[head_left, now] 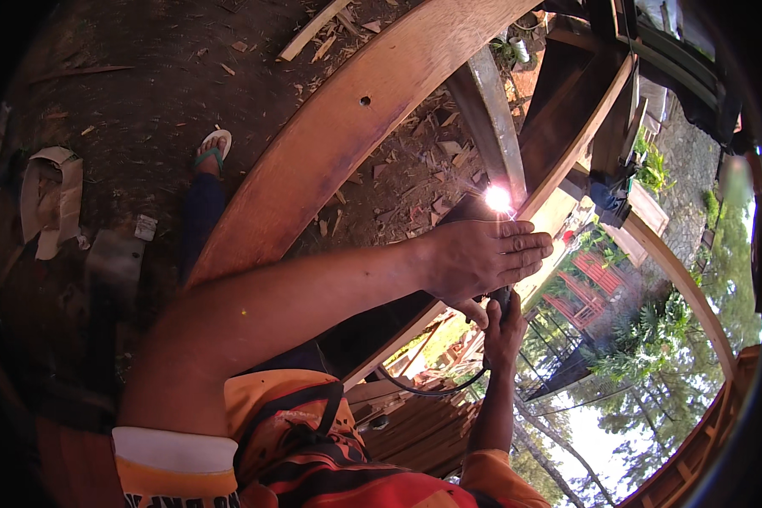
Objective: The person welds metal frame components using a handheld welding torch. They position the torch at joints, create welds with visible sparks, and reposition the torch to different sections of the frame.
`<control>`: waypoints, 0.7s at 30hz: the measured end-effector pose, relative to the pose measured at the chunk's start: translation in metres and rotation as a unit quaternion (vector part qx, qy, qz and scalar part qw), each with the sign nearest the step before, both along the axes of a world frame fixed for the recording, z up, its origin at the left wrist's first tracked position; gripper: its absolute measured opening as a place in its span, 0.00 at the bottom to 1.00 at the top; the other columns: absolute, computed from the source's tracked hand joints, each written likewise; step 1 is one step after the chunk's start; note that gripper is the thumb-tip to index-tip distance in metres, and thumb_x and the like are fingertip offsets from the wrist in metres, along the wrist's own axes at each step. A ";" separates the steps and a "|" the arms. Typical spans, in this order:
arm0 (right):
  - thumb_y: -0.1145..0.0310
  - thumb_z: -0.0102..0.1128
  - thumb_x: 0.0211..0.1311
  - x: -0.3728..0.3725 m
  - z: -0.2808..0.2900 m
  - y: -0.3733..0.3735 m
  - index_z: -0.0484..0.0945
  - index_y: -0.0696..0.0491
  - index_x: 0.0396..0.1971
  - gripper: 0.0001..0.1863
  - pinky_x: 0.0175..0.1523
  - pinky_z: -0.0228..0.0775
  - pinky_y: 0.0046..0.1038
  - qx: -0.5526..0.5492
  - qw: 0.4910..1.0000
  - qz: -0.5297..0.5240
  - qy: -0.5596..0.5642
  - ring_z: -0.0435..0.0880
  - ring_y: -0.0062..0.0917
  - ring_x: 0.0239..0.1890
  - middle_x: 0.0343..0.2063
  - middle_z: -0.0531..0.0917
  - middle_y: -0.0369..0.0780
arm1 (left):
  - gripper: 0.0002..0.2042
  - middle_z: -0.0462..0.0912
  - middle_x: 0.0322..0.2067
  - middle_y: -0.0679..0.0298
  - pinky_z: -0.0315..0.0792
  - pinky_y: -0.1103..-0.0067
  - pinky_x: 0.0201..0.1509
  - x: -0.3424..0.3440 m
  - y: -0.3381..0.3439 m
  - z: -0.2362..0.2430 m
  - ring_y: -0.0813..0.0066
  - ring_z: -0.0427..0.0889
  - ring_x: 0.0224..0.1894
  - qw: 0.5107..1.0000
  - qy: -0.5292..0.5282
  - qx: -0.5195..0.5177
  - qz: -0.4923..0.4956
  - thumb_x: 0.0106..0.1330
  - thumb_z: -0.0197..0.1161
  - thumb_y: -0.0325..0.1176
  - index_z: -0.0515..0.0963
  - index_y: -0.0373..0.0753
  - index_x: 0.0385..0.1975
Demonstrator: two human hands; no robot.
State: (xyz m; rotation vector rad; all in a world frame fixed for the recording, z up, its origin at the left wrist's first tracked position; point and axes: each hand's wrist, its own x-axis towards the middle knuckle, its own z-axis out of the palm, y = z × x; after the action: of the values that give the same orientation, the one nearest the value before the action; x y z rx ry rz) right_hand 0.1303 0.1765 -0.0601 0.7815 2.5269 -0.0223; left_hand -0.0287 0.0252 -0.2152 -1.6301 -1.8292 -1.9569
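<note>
Dark-handled tool (503, 298) gripped beside a white-hot glare (498, 199)

The tool is in the right hand (504, 328), its fingers wrapped round the handle, just below the glare and partly hidden by the left hand (485, 256); that hand is flat, fingers stretched out together, and grasps nothing that shows; whether its thumb touches the tool I cannot tell; a black cable (432, 393) loops below the right hand.

The glare sits at the lower end of a grey bar (493, 106), next to a narrow wooden strip (577, 140); left of these a broad, curved wooden beam (339, 127), with one small dark hole, sweeps up across the view, the left forearm (313, 296) passing over its lower end; beyond it, a sandalled foot (213, 148) rests on dark ground (144, 85) littered with chips; red slatted chairs (586, 292) and trees (652, 339) show at the right.
</note>
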 end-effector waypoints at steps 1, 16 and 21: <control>0.49 0.52 0.79 -0.004 -0.002 -0.003 0.71 0.57 0.64 0.28 0.44 0.76 0.49 0.011 1.000 0.002 -0.002 0.88 0.55 0.42 0.39 0.86 0.58 | 0.62 0.56 0.79 0.50 0.49 0.50 0.83 0.000 0.004 -0.001 0.52 0.55 0.81 1.000 -0.003 0.013 -0.007 0.53 0.69 0.72 0.54 0.31 0.78; 0.52 0.57 0.76 0.001 0.014 -0.010 0.71 0.59 0.64 0.29 0.38 0.75 0.45 -0.052 0.998 0.020 0.016 0.88 0.49 0.34 0.32 0.86 0.54 | 0.57 0.61 0.77 0.51 0.41 0.64 0.87 0.006 -0.002 0.002 0.60 0.53 0.82 0.998 0.058 -0.010 -0.019 0.54 0.66 0.73 0.64 0.27 0.72; 0.56 0.58 0.76 0.007 0.013 -0.007 0.71 0.59 0.63 0.26 0.35 0.72 0.44 -0.048 0.997 -0.055 0.008 0.85 0.44 0.27 0.26 0.84 0.51 | 0.56 0.62 0.76 0.50 0.41 0.64 0.87 0.015 -0.004 0.000 0.59 0.53 0.82 0.996 0.083 -0.012 -0.040 0.53 0.66 0.73 0.66 0.28 0.71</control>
State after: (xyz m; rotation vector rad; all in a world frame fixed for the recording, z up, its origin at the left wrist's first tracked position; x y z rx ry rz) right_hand 0.1370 0.1694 -0.0468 0.8847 2.4743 -0.1860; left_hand -0.0133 0.0214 -0.2157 -1.8395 -1.7602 -1.7712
